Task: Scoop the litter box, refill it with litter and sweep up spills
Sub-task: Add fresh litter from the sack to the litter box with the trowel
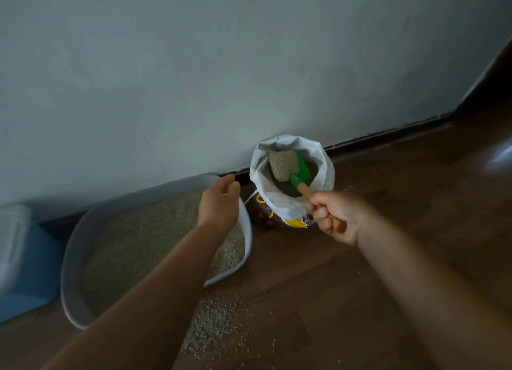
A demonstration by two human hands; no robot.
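- Right hand (336, 217): I see the fingers and thumb curled tight round the round wooden handle of the scoop (300, 173). The handle's butt end sticks out below the fist.
- Scoop: the blade is green, smooth and shovel-shaped. It sits inside the mouth of the litter bag (291, 206) and carries a heaped load of litter (284, 166), tan and finely granular.
- Litter bag: it stands upright on the floor against the wall. The top is rolled down into a thick, crumpled white collar. The lower outside is glossy brown with yellow print, which I cannot read.
- Left hand (220, 202): the fingers are loosely curled and grip nothing. I see the hand above the right end of the litter box (72, 247), near the bag but apart from it.
- Litter box: an oval grey plastic tray with a smooth rounded rim, placed against the wall just left of the bag. An uneven bed of the same tan grains fills it.
- Spilled litter (213, 322): a dense patch of grains lies on the dark wooden floor (401, 175) just in front of the tray, thinning into scattered grains to the right.
- Blue bin (33, 272): a smooth-sided plastic bin with a translucent lid stands at the far left, beside the tray.
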